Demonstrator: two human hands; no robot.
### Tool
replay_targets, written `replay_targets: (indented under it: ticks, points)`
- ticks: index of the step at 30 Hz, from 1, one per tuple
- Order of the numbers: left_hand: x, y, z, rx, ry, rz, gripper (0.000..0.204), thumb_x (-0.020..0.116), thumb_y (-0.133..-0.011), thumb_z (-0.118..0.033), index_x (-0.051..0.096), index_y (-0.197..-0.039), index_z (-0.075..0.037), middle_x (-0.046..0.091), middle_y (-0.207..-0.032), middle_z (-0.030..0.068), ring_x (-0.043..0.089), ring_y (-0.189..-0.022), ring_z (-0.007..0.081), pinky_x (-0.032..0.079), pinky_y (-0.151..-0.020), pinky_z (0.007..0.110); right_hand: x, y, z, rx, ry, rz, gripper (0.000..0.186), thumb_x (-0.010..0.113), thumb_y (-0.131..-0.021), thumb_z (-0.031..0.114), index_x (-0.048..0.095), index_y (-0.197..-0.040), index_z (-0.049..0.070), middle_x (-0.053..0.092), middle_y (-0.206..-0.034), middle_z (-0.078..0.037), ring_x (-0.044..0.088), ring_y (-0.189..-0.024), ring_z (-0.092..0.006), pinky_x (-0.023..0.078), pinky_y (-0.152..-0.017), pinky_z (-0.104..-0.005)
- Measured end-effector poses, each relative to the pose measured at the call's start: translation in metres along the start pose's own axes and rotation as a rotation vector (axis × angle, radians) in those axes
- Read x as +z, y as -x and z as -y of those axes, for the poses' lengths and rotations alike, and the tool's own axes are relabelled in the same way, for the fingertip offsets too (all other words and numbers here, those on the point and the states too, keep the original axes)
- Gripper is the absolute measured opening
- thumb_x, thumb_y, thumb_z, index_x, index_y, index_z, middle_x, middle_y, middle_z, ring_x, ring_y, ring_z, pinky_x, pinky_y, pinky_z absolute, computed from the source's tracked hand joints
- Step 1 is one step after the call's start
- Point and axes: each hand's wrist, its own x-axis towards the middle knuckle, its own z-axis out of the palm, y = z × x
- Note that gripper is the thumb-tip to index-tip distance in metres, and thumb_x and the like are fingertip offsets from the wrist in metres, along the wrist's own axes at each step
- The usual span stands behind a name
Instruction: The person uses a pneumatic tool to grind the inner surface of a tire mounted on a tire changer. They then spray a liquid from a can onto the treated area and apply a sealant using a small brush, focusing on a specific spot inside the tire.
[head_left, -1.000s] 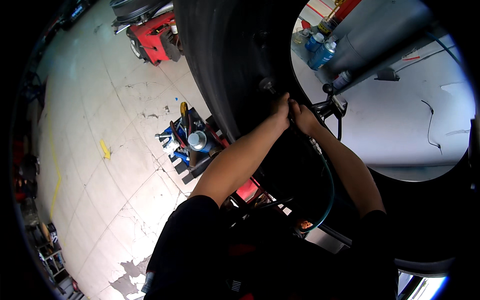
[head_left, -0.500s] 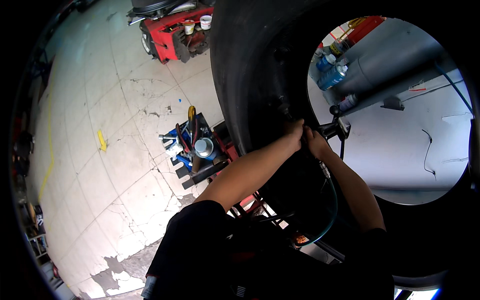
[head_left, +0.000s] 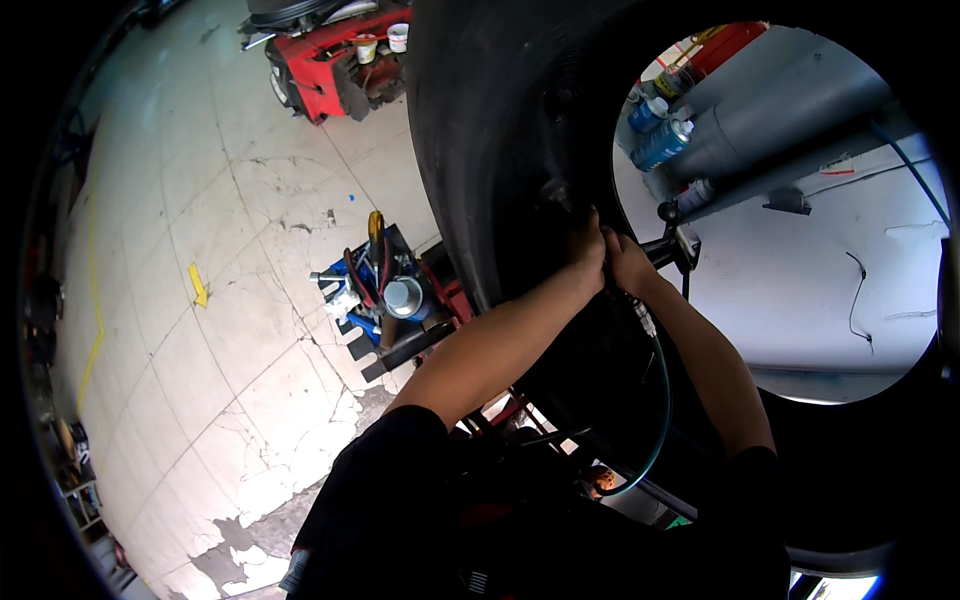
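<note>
Large black tyre (head_left: 470, 170) is cut off at top, lower part lost in shadow. Tiled floor (head_left: 160, 390) seen at left. Red machine (head_left: 320, 80) cropped by top edge. Tool tray (head_left: 393, 354) set just beside left forearm. Teal hose (head_left: 665, 420) looped below the hands. Left hand (head_left: 588, 250) and right hand (head_left: 628, 266) curled around 1 dark tool (head_left: 556, 192), held inside tyre; body mostly covered, tyre contact can't be told. 2 blue cans (head_left: 662, 146) seen through opening, labels too small to be read.
</note>
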Motion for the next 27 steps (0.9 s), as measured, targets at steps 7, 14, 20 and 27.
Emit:
replay_targets:
  ticks: [7, 14, 20, 27]
  points:
    - [-0.003, -0.013, 0.019, -0.160, -0.084, 0.035, 0.029, 0.053, -0.094, -0.027, 0.052, -0.114, -0.006, 0.055, -0.104, 0.0090, 0.054, -0.095, 0.0210, 0.044, -0.087, 0.040, 0.018, 0.004, -0.049, -0.076, 0.085, -0.066, 0.061, 0.028, -0.097, 0.049, 0.059, -0.107, -0.002, 0.062, -0.090, -0.027, 0.059, -0.100, -0.0368, 0.047, -0.084, -0.0438]
    - [-0.002, -0.015, 0.008, -0.102, -0.031, 0.049, 0.040, 0.053, -0.093, -0.023, 0.044, -0.127, -0.004, 0.054, -0.116, 0.0126, 0.054, -0.101, 0.0251, 0.045, -0.085, 0.041, 0.020, -0.014, -0.039, -0.162, 0.024, -0.167, 0.067, 0.023, -0.097, 0.052, 0.059, -0.089, -0.004, 0.061, -0.067, -0.018, 0.063, -0.063, -0.0307, 0.049, -0.061, -0.0392]
    - [-0.018, -0.021, 0.028, -0.050, -0.018, 0.008, 0.042, 0.052, -0.094, -0.025, 0.041, -0.129, -0.004, 0.051, -0.121, 0.0119, 0.051, -0.107, 0.0243, 0.043, -0.092, 0.043, 0.023, -0.007, -0.022, -0.060, -0.012, 0.038, 0.061, 0.024, -0.097, 0.048, 0.058, -0.098, -0.003, 0.062, -0.071, -0.021, 0.063, -0.067, -0.0348, 0.049, -0.068, -0.0407]
    - [-0.020, -0.018, 0.026, -0.036, -0.061, -0.042, 0.052, 0.050, -0.095, -0.026, 0.031, -0.139, -0.007, 0.045, -0.131, 0.0127, 0.048, -0.115, 0.0267, 0.041, -0.096, 0.045, 0.036, -0.010, -0.045, -0.025, 0.041, 0.013, 0.059, 0.025, -0.097, 0.047, 0.057, -0.107, -0.002, 0.063, -0.084, -0.024, 0.064, -0.079, -0.0367, 0.049, -0.076, -0.0394]
